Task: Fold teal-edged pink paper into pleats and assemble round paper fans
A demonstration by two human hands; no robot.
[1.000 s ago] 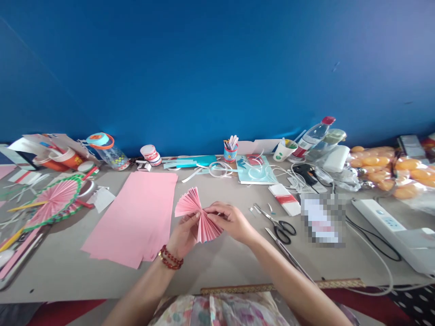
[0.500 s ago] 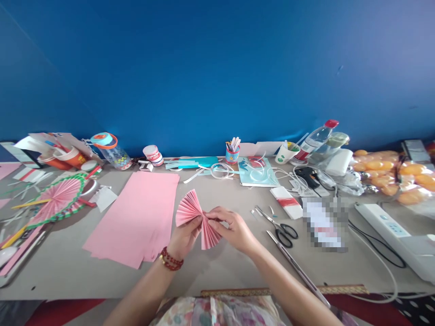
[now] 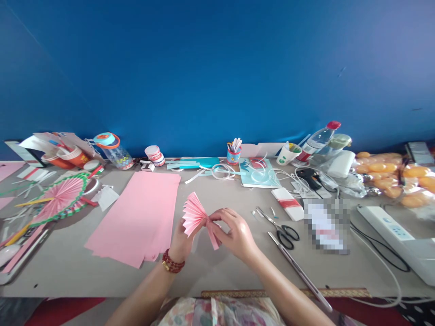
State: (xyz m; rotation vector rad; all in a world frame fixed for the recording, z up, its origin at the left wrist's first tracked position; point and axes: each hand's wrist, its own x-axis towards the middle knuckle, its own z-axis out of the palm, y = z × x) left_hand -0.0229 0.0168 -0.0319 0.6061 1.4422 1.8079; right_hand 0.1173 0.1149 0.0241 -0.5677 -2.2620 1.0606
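Observation:
A pleated pink paper fan (image 3: 194, 213) is held above the table, pinched at its middle. Its upper left half is spread, while the lower right half is bunched narrow. My left hand (image 3: 181, 240), with a red bead bracelet at the wrist, is closed on the left side of the fan. My right hand (image 3: 233, 231) pinches the fan near its centre and the lower pleats. Some fingertips are hidden behind the paper. Left of my hands lies a stack of pink paper sheets (image 3: 136, 217).
Scissors (image 3: 283, 231) and a slim metallic stick (image 3: 299, 271) lie at right, near a power strip (image 3: 390, 231). A finished pink fan with green edging (image 3: 68, 194) lies at left. Along the wall stand a water bottle (image 3: 115, 154), a small pen pot (image 3: 234, 156) and a paper cup (image 3: 287, 155).
The fan has turned in my hands; its lower right half has gone from spread to bunched narrow. Both hands stay on it. The view has shifted slightly.

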